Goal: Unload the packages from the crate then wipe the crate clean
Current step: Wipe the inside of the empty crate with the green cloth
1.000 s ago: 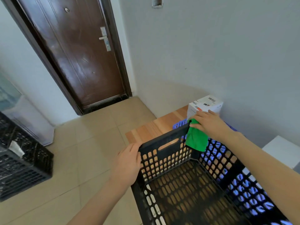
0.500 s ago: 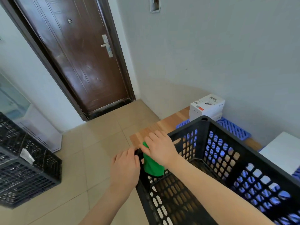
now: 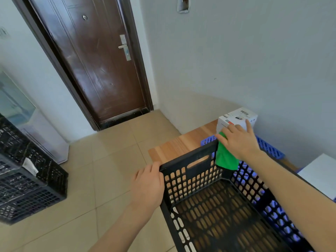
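Right hand point(image 3: 238, 140) with cloth point(image 3: 226, 159) moved from far-left corner of crate point(image 3: 190, 159), beside left hand point(image 3: 148, 182), to far-right corner. Right fingers spread, pressing cloth onto rim; cloth hangs down inside wall. Left hand grips far-left corner, fingers curled over rim. Crate sits on worktop point(image 3: 178, 144) at its left end. Box point(image 3: 236, 119) on worktop just beyond right hand, by wall. Floor crates point(image 3: 32, 188) stacked at left.

Bright, even daylight, soft shadows, door point(image 3: 94, 57) glare, wide-angle bending at edges.
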A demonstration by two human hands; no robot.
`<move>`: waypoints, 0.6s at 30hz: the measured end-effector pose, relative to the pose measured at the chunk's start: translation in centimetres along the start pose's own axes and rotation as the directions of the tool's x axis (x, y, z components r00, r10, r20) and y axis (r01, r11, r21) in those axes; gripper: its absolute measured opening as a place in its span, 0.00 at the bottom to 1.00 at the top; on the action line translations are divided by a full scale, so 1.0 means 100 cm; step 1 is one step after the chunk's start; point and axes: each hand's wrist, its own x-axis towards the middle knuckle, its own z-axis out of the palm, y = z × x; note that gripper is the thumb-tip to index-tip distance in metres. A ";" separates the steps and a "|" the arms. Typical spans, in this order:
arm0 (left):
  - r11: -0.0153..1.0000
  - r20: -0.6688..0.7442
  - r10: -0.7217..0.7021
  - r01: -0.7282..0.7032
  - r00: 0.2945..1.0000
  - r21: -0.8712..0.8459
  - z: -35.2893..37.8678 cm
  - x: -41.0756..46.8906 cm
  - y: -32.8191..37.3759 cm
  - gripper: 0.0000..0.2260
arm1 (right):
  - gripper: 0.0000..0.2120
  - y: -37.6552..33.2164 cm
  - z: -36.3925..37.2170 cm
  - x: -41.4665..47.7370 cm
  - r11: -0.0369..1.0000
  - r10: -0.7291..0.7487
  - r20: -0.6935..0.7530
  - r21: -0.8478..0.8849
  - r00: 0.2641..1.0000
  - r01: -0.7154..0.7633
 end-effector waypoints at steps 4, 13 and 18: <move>1.000 0.025 -0.004 0.005 1.000 -0.009 -0.002 -0.002 0.002 0.13 | 0.43 0.017 -0.011 0.004 0.978 -0.065 0.294 0.210 0.954 0.002; 0.999 0.047 0.013 -0.010 0.999 -0.051 -0.009 0.000 0.003 0.12 | 0.29 -0.029 -0.022 -0.019 0.956 -0.252 0.058 0.172 0.966 0.239; 0.998 -0.009 0.036 -0.037 0.999 -0.053 -0.002 0.002 0.000 0.13 | 0.35 -0.117 -0.029 -0.044 0.842 -0.472 -0.083 0.253 0.878 0.476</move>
